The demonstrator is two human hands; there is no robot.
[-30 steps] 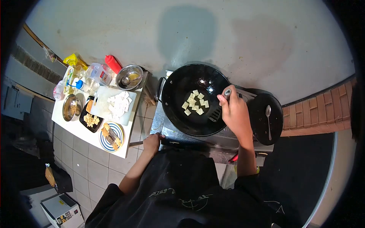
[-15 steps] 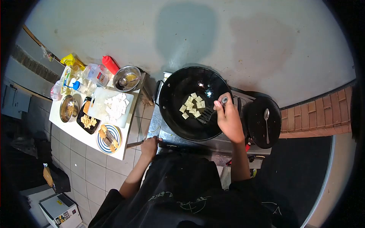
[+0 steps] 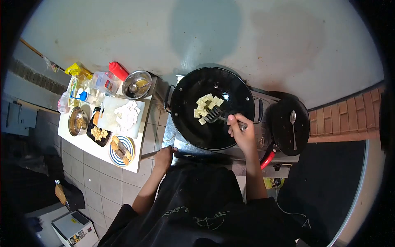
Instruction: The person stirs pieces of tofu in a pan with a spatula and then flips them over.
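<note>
My right hand (image 3: 243, 133) is closed around the handle of a slotted turner (image 3: 213, 115), reaching over the rim of a large black wok (image 3: 193, 133). The turner's dark slotted head is down in the wok, touching pale, cut cubes (image 3: 202, 103) clustered left of the middle. Down at the front left edge of the steel stove, my left hand (image 3: 163, 158) is curled closed. Whether its fingers grip the edge or something else is hidden. A dark bar, perhaps a table leg, shows just left of it.
On the left, a white table (image 3: 88, 144) bears a cutting board (image 3: 108, 119) with white pieces, a black tray (image 3: 98, 138), a striped plate (image 3: 131, 144), metal bowls (image 3: 137, 76) and bottles. Right of the wok, a spoon (image 3: 293, 127) lies on a black round pan (image 3: 284, 142).
The turner has swung up and left into the cubes, which are bunched closer together and slightly higher. My right hand has shifted down a little; my left hand stays put.
</note>
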